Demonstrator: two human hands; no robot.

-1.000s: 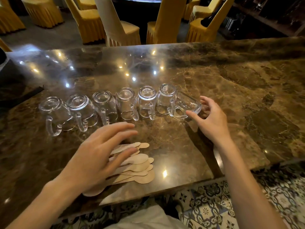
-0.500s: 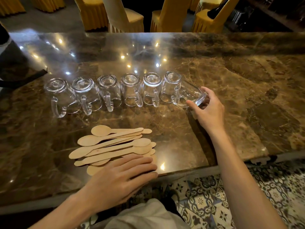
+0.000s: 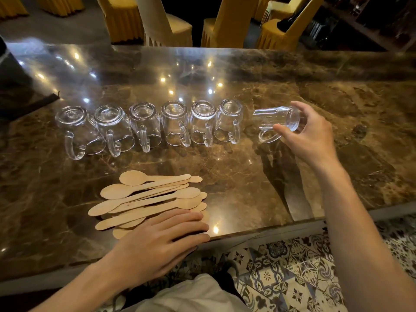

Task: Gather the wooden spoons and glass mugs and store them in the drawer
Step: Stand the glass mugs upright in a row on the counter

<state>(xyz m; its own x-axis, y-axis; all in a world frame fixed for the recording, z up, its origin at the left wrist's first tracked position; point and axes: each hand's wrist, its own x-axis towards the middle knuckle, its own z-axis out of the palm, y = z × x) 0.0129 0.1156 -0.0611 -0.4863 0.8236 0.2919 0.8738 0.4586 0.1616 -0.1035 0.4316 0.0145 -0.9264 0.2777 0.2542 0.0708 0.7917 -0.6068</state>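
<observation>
Head view at the counter (image 3: pixel 247 188). At left, six mugs (image 3: pixel 174 124) stood mouth down in a straight row, close together, handles turned toward us. We judged that this kept each handle within easy reach for lifting one at a time.

Nearer the front edge lay the spoons (image 3: pixel 148 199), flat in a loose overlapping pile, some bowls pointing left and some right. The left hand (image 3: pixel 155 242) rested on the near side of the pile, its fingers (image 3: pixel 186 218) straight and together, gripping nothing. We took this as a press to hold the pile in place or to draw it together for gathering.

To the right of the row, apart from the last mug, the seventh mug (image 3: pixel 274 119) lay on its side in the air, mouth to the left, handle hanging down. The right hand (image 3: pixel 313 136) held it by the base end, fingers (image 3: pixel 286 129) curled round the glass. We read this grip as the start of carrying it off to storage. The drawer was not in view, so nothing appeared stored yet.

The counter was polished brown marble, glossy enough to mirror small ceiling lights. Beyond it stood chairs (image 3: pixel 227 21) in yellow covers in a dim room. Below the near edge we saw a patterned tile floor (image 3: pixel 281 278).
</observation>
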